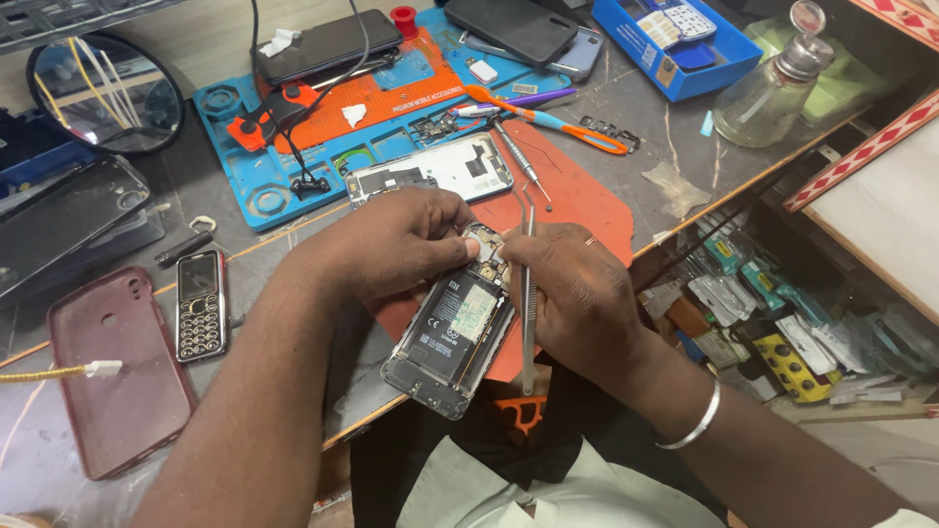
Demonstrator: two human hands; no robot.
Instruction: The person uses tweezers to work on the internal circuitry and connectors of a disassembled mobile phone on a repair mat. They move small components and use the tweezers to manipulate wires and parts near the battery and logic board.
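Observation:
An opened smartphone (452,337) lies back-up on a red mat (577,200), its black battery and circuit board exposed. My left hand (391,240) rests on the phone's top end, thumb and fingers pressing on the board area. My right hand (577,293) holds metal tweezers (528,293) upright beside the phone, the tips at the top near the board. A silver bangle (693,422) circles my right wrist.
Behind lie a detached phone frame (435,168) on a blue and orange repair mat (323,117), screwdrivers, an orange tool (567,127), a glass bottle (773,93), a blue box (675,39). Left: keypad phone (201,303), maroon case (122,376), round mirror (103,93). Parts bin at right.

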